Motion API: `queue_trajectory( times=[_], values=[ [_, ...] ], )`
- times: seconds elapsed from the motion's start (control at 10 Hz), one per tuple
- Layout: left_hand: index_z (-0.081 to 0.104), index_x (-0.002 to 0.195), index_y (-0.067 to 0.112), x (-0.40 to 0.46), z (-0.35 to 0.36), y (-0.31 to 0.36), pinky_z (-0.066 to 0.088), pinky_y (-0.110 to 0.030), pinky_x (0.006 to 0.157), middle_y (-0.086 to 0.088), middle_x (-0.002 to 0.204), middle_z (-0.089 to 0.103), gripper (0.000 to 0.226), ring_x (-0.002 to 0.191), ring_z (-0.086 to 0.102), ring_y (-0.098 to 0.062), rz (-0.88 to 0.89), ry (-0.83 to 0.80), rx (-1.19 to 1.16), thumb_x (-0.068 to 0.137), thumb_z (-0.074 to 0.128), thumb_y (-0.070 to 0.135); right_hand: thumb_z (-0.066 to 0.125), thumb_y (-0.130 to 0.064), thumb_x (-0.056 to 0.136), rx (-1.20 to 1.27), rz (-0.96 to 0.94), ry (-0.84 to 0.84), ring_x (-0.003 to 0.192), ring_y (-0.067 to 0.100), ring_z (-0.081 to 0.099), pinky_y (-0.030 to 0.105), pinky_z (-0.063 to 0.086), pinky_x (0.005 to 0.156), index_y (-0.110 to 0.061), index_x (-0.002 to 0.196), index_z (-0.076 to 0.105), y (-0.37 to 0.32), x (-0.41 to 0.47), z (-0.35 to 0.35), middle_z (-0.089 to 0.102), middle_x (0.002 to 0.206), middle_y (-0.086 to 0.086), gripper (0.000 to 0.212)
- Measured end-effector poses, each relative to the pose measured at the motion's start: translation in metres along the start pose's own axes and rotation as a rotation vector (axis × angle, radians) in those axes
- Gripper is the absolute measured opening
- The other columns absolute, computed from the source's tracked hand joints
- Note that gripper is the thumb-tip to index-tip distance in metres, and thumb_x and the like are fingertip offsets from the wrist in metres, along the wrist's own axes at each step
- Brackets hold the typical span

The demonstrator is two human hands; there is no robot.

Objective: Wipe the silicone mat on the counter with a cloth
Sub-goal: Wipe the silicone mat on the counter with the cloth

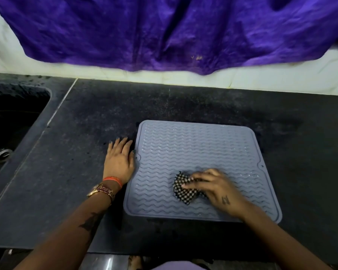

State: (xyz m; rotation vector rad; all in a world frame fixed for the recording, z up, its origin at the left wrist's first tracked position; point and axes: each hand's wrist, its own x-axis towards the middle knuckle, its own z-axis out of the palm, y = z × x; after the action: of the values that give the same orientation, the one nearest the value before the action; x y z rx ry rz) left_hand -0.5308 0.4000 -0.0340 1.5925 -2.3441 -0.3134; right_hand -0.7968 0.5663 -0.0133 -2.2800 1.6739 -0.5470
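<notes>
Both forearms are bare, no sleeves. The left wrist carries an orange thread band [113, 179], then a gold-toned watch [101, 191] with a maroon-linked strap. A dark tattoo [90, 223] marks the left forearm; a small one [225, 200] sits on the right hand [213, 189].
</notes>
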Motion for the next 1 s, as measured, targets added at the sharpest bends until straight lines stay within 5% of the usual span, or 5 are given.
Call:
queue_trajectory(
  times=[0.3,0.4,0.6,0.8,1.0],
  values=[
    [0.048,0.132,0.004,-0.002,-0.001,0.002,0.012,-0.044,0.118,-0.017,0.142,0.044,0.055,0.137,0.030,-0.034,0.002,0.007,-0.005,0.087,0.029,0.029,0.048,-0.014,0.094,-0.151,0.065,-0.084,0.115,0.020,0.042,0.039,0.031,0.094,-0.047,0.133,0.038,0.034,0.035,-0.005,0.046,0.140,-0.007,0.052],
    [0.048,0.132,0.003,-0.003,-0.002,0.003,0.012,-0.045,0.117,-0.018,0.141,0.044,0.055,0.137,0.031,-0.035,0.003,0.010,-0.006,0.087,0.029,0.029,0.055,-0.009,0.089,-0.056,0.020,-0.013,0.102,0.017,0.050,0.040,0.044,0.084,-0.041,0.125,0.053,0.048,0.054,-0.020,0.057,0.130,-0.006,0.048],
    [0.047,0.133,0.004,-0.002,-0.002,0.002,0.011,-0.044,0.118,-0.018,0.142,0.043,0.055,0.137,0.030,-0.034,0.004,0.008,0.008,0.088,0.028,0.029,0.046,-0.022,0.094,-0.232,0.141,-0.041,0.123,0.024,0.035,0.037,0.023,0.096,-0.052,0.133,0.035,0.054,0.071,0.004,0.036,0.147,-0.009,0.051],
    [0.048,0.132,0.005,-0.002,0.000,0.001,0.011,-0.044,0.118,-0.017,0.141,0.044,0.055,0.137,0.030,-0.034,0.001,0.012,0.008,0.088,0.028,0.030,0.051,0.000,0.088,-0.067,0.140,0.075,0.111,0.027,0.048,0.041,0.038,0.094,-0.040,0.122,0.057,0.068,0.097,-0.016,0.054,0.134,-0.003,0.053],
    [0.048,0.133,0.006,-0.002,0.001,0.001,0.010,-0.042,0.118,-0.016,0.142,0.043,0.055,0.138,0.029,-0.033,-0.002,0.010,0.003,0.088,0.028,0.031,0.042,-0.006,0.095,-0.160,0.202,-0.074,0.128,0.022,0.033,0.036,0.023,0.103,-0.047,0.131,0.041,0.068,0.100,-0.013,0.036,0.148,-0.007,0.054]
  ],
)
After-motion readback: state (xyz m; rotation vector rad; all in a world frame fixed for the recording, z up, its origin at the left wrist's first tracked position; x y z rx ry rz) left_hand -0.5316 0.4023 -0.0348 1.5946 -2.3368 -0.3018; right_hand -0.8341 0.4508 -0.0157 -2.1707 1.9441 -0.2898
